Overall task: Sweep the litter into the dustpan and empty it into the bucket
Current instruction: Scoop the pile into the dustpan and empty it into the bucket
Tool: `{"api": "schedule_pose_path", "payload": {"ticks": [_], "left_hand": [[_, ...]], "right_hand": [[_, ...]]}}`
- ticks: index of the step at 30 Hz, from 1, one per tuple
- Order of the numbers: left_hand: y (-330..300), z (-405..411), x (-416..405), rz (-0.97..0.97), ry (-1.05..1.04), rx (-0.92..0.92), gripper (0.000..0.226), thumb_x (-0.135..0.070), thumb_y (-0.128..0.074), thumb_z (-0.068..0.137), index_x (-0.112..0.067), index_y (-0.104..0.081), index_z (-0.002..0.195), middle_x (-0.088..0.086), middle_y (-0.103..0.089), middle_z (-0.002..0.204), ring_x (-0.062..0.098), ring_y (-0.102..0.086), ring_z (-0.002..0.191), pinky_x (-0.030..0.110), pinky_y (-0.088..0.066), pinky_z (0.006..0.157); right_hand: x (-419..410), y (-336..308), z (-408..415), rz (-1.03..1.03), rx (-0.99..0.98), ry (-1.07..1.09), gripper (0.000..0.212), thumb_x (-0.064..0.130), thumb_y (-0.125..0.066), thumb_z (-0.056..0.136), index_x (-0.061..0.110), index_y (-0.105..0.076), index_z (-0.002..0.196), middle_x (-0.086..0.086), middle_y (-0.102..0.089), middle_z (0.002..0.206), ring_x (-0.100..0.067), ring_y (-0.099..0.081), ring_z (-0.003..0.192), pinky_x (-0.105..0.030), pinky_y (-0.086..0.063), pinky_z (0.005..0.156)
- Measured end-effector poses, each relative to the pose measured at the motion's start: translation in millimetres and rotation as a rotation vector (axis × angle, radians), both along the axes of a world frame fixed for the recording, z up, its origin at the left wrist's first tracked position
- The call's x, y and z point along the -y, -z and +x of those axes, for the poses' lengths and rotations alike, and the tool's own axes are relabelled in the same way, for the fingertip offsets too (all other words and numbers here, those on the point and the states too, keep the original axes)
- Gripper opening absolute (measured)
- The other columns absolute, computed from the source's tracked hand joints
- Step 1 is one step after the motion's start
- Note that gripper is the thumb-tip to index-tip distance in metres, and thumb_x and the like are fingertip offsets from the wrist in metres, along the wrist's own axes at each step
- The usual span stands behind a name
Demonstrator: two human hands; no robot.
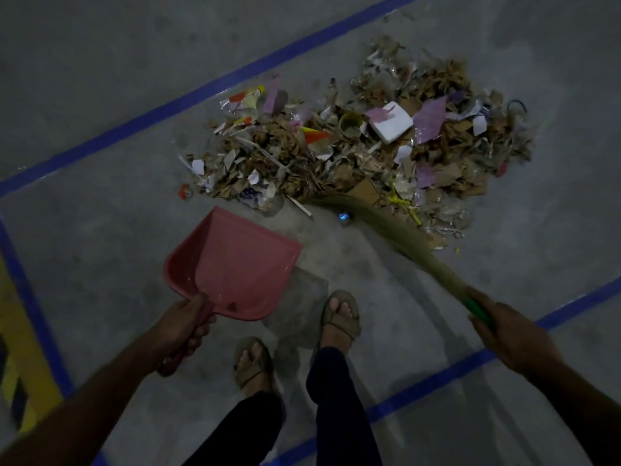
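Observation:
A wide heap of litter (363,142), made of paper scraps, cardboard, dry leaves and plastic, lies on the grey concrete floor ahead of me. My left hand (183,327) grips the handle of a pink dustpan (235,264), which is held just above the floor with its mouth toward the heap and is almost empty. My right hand (504,327) grips the green handle of a grass broom (386,227). The broom's bristle tips rest against the near edge of the heap. No bucket is in view.
Blue tape lines (201,89) cross the floor behind the heap and near my feet (339,317). A yellow and black marked strip (20,348) runs along the left edge. My sandalled feet stand just behind the dustpan.

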State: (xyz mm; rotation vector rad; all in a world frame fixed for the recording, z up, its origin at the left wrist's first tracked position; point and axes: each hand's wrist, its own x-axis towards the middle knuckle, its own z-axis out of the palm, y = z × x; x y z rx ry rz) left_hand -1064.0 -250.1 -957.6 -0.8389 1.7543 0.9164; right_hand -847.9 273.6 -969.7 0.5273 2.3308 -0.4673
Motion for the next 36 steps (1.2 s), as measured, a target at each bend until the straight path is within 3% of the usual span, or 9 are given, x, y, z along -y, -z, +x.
{"api": "schedule_pose_path", "payload": {"ticks": [4,8,12,16,19,23,27,32,36], "left_hand": [[-21,-12,4,-0.024,-0.011,-0.02,0.052,-0.048,-0.039,0.102,-0.004,-0.057,0.083,-0.001,-0.036,0.046,0.011,-0.027,0.033,0.014,-0.023,0.04],[-45,-17,17,-0.056,-0.049,-0.041,0.051,-0.048,-0.04,0.102,-0.004,-0.057,0.082,-0.001,-0.036,0.046,0.011,-0.026,0.031,0.013,-0.023,0.039],[-66,-13,37,-0.069,-0.073,-0.047,0.049,-0.046,-0.04,0.102,-0.005,-0.055,0.082,0.0,-0.034,0.048,0.011,-0.026,0.032,0.013,-0.022,0.039],[-70,-6,62,-0.092,-0.102,-0.039,0.051,-0.045,-0.035,0.104,-0.003,-0.056,0.085,0.0,-0.034,0.049,0.011,-0.026,0.032,0.014,-0.023,0.04],[-61,-2,72,-0.069,-0.119,-0.026,0.051,-0.047,-0.036,0.103,-0.004,-0.056,0.083,-0.001,-0.033,0.048,0.011,-0.025,0.035,0.015,-0.021,0.044],[-44,-6,74,-0.036,-0.11,-0.028,0.053,-0.047,-0.034,0.104,-0.004,-0.057,0.083,-0.001,-0.036,0.048,0.011,-0.027,0.036,0.016,-0.02,0.045],[-36,-26,76,0.006,-0.143,-0.025,0.055,-0.048,-0.032,0.104,-0.007,-0.058,0.081,-0.002,-0.036,0.047,0.011,-0.028,0.034,0.015,-0.022,0.042],[-46,-57,123,0.006,-0.095,-0.031,0.051,-0.045,-0.032,0.104,-0.005,-0.057,0.083,-0.002,-0.039,0.046,0.012,-0.031,0.035,0.017,-0.025,0.042],[-56,-79,181,-0.011,-0.036,0.013,0.052,-0.045,-0.032,0.106,-0.005,-0.056,0.082,-0.001,-0.039,0.046,0.011,-0.031,0.034,0.016,-0.026,0.04]], "right_hand": [[-15,-45,27,-0.021,-0.056,0.024,0.063,0.055,-0.042,0.096,0.06,-0.01,0.15,0.004,-0.064,0.116,-0.01,-0.062,0.088,-0.032,-0.056,0.075],[10,-82,43,-0.091,-0.114,0.044,0.054,0.067,-0.038,0.089,0.074,-0.016,0.138,0.019,-0.057,0.122,-0.005,-0.06,0.098,-0.026,-0.051,0.082],[56,-78,34,-0.183,-0.013,0.01,0.064,0.053,-0.054,0.093,0.073,-0.01,0.135,0.019,-0.055,0.129,-0.002,-0.059,0.103,-0.017,-0.046,0.081],[106,-42,-3,-0.198,0.102,-0.179,0.063,0.053,-0.044,0.099,0.066,-0.003,0.145,0.013,-0.05,0.098,-0.008,-0.056,0.076,-0.024,-0.049,0.064],[134,-15,-38,-0.083,0.128,-0.253,0.059,0.051,-0.038,0.1,0.053,-0.01,0.152,0.005,-0.045,0.093,-0.018,-0.057,0.078,-0.029,-0.043,0.062],[127,-1,-47,-0.093,0.14,-0.083,0.059,0.046,-0.044,0.101,0.042,-0.019,0.155,0.0,-0.055,0.096,-0.018,-0.058,0.08,-0.033,-0.048,0.07],[126,-49,-20,-0.247,0.035,0.082,0.059,0.041,-0.054,0.098,0.052,-0.023,0.147,0.01,-0.055,0.135,-0.011,-0.059,0.111,-0.022,-0.045,0.087],[172,-107,-14,-0.248,-0.044,0.182,0.065,0.042,-0.061,0.087,0.071,-0.03,0.136,0.04,-0.049,0.133,0.007,-0.056,0.115,0.002,-0.039,0.087],[251,-107,-65,-0.352,-0.108,0.22,0.056,0.04,-0.06,0.092,0.065,-0.034,0.136,0.033,-0.044,0.14,0.001,-0.051,0.126,-0.004,-0.037,0.092]]}}
